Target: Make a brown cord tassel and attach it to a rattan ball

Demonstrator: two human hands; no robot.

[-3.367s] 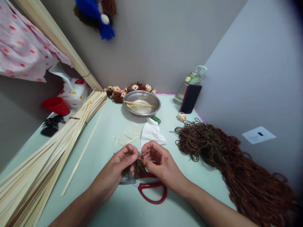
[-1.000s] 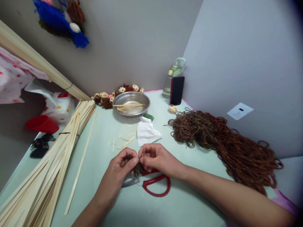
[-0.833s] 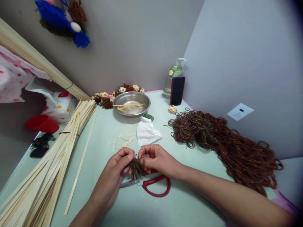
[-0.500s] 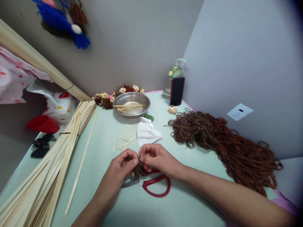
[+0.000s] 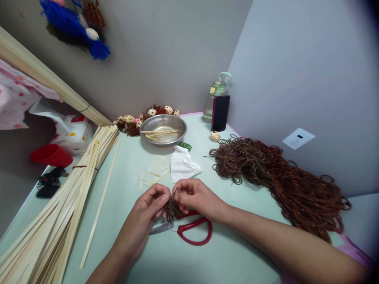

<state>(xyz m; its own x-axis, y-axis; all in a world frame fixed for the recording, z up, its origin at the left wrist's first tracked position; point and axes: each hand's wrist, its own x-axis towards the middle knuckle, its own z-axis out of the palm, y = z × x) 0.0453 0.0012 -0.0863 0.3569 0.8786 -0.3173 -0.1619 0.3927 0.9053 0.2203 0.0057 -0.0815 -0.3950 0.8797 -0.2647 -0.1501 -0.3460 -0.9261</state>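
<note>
Between my hands is a small brown yarn tassel (image 5: pixel 171 210), its loose strands hanging down. My left hand (image 5: pixel 152 205) pinches it near the top with thumb and forefinger. Close against it, my right hand (image 5: pixel 191 195) has its thumb and fingers pressed together at the tassel's upper right; the bit it grips is partly hidden, though it looks like the same yarn. Beneath both hands lie red-handled scissors (image 5: pixel 195 242) on the table, their blades pointing left and partly covered. Just beyond the fingertips rests a crumpled white tissue (image 5: pixel 183 167).
Long wood strips (image 5: pixel 68 197) fill the left side, with one loose strip (image 5: pixel 100 205) beside them. A metal bowl (image 5: pixel 183 132) stands behind the tissue. Brown yarn (image 5: pixel 281 181) is heaped at right. A phone (image 5: pixel 220 113) leans against a bottle (image 5: pixel 208 110) near a small woven ball (image 5: pixel 214 136).
Both hands stay together on the tassel, and more of its strands now show between them. The whole view has shifted slightly.
</note>
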